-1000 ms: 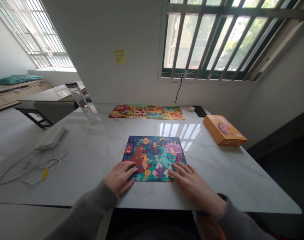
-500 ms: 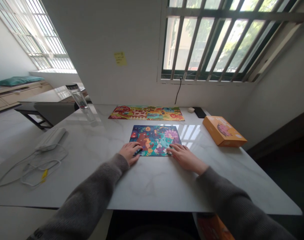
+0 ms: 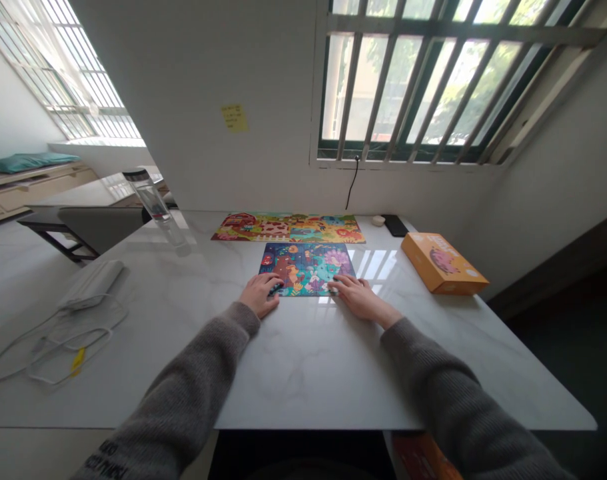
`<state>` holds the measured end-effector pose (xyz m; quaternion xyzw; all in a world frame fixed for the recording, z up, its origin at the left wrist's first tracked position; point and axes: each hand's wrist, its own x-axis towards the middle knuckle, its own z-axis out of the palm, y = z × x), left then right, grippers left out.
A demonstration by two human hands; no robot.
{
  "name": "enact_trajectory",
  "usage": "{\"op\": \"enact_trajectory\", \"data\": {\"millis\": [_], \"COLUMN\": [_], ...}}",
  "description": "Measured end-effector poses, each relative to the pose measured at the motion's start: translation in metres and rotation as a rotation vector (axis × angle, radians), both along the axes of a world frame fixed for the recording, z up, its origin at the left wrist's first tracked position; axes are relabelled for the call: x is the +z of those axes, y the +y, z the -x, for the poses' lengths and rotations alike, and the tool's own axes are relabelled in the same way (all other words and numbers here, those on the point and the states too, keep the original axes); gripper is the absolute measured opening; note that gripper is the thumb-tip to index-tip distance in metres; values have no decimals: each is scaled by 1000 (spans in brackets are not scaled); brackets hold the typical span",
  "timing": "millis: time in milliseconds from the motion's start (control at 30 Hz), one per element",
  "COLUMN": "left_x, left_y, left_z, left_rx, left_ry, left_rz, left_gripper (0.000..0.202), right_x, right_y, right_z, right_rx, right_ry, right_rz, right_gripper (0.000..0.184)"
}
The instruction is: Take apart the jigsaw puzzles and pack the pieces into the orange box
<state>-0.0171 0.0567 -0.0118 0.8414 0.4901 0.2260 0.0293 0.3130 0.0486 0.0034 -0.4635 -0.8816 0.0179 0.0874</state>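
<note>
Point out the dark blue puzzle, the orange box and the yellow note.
Dark blue puzzle (image 3: pixel 307 269): head view, middle of its printed face.
Orange box (image 3: pixel 443 259): head view, middle of its top face.
Yellow note (image 3: pixel 234 118): head view, middle of its front.

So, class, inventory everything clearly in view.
Tables: 2, white, centre, background
Puzzles: 2 or 3, multicoloured, table centre, back
Box: 1, orange, table right
Slab: 1, black, behind box
Disc: 1, white, beside slab
Bottle: 1, clear, table left
Device: 1, white, table left
Note: 1, yellow, wall
Cord: 1, black, wall
Windows: 2, greenish, upper corners
Chair: 1, grey, left
Cushions: 1+, teal, left
Left hand: 1, grey-sleeved, nearer puzzle
Right hand: 1, grey-sleeved, nearer puzzle
</note>
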Motion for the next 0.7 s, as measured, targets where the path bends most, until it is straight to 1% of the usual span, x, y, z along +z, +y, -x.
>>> {"op": "enact_trajectory", "data": {"millis": [267,433,700], "left_x": [-4,-6,-2], "left_y": [4,6,0], "left_z": [-2,1,5], "left_rx": [20,19,22], "left_ry": [-13,-28,-139], "left_rz": [-11,-46,-74], "left_gripper": [39,35,27], "right_x": [-2,-7,-14], "right_y": [3,1,-9], "right_z": [0,1,3], "right_rx": [-14,-36,-72], "right_ry": [30,48,70], "right_rz": [-13,-25,-53], "right_gripper": [41,41,45]}}
